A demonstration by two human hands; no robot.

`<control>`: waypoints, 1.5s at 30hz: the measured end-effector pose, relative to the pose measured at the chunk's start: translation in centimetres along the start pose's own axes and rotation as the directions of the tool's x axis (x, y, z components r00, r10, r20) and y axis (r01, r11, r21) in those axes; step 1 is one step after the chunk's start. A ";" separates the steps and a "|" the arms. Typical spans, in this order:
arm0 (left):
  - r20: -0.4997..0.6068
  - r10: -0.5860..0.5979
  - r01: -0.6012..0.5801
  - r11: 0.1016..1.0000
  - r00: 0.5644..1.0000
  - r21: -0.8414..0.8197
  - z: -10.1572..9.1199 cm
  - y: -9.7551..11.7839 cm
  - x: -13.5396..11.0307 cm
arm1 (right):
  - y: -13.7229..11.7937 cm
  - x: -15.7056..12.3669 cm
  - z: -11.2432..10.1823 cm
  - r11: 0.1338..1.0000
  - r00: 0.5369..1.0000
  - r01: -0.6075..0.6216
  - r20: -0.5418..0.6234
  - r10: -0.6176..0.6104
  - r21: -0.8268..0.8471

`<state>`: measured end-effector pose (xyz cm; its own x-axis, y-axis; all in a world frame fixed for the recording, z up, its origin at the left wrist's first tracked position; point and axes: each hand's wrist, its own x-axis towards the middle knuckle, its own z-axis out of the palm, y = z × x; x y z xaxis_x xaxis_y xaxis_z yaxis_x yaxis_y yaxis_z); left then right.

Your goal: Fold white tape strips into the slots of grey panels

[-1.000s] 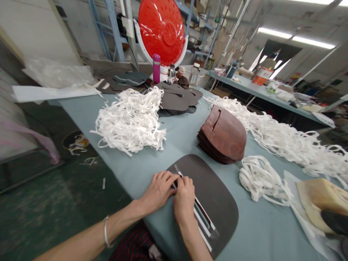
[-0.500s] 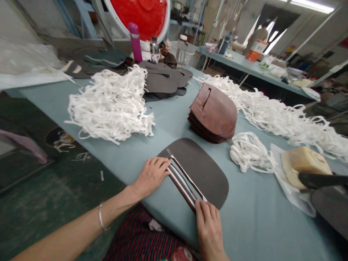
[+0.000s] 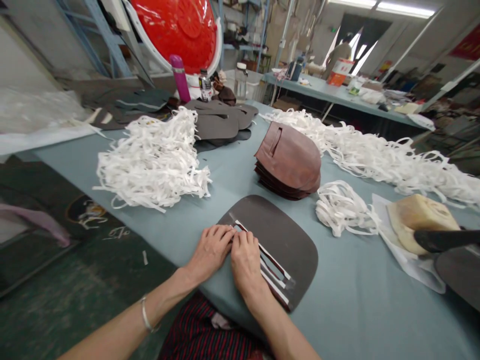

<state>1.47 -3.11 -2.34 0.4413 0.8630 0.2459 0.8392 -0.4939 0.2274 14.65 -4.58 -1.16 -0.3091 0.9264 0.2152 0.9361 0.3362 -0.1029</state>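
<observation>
A dark grey rounded leather-like panel (image 3: 287,240) lies flat on the table before me, a long slot cut near its close side. White tape strips (image 3: 276,291) and reddish-brown edging run along the slot. My left hand (image 3: 210,250) is closed at the slot's left end, its fingertips pinching the panel's near edge. Right beside it, my right hand (image 3: 245,260) has its fingers curled together over the strip by the slot. Both thumbs are mostly hidden. Beyond the panel stands a stack of brown leather pieces (image 3: 294,157), the top one with a slot.
White tape heaps lie at the left (image 3: 150,160), at the right (image 3: 343,207) and along the far edge (image 3: 390,155). A yellowish block (image 3: 420,220) with a black handle (image 3: 446,240) sits on the right. Grey panels (image 3: 215,120), a purple flask (image 3: 180,80) and bottles stand behind.
My right hand has moved from the slot's right end to its left end, next to my left hand. My left hand stays about where it was. The view has tilted slightly.
</observation>
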 end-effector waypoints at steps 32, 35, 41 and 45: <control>0.081 0.223 -0.212 0.969 0.971 -0.130 0.8 8.2 -1.6 | 7.8 -14.7 -3.5 0.888 0.971 -0.143 -0.114 0.212 0.436; 0.104 0.300 -0.285 0.948 0.948 -0.143 1.5 10.1 -2.5 | 7.8 -14.9 -3.5 0.924 0.978 -0.100 -0.137 0.161 0.369; 0.100 0.377 -0.365 0.924 0.921 -0.116 1.6 9.1 -2.5 | 8.0 -13.4 -3.8 0.952 0.990 -0.075 -0.089 0.105 0.297; 0.057 0.283 -0.279 0.958 0.957 -0.070 1.6 8.6 -1.7 | 7.7 -11.1 -3.4 0.982 0.998 -0.059 -0.027 0.065 0.182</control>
<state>8.47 -8.64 -2.29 0.6782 0.6926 0.2457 0.6584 -0.7211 0.2156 25.87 -12.84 -1.07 -0.2432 0.9413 0.2343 0.9064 0.3065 -0.2906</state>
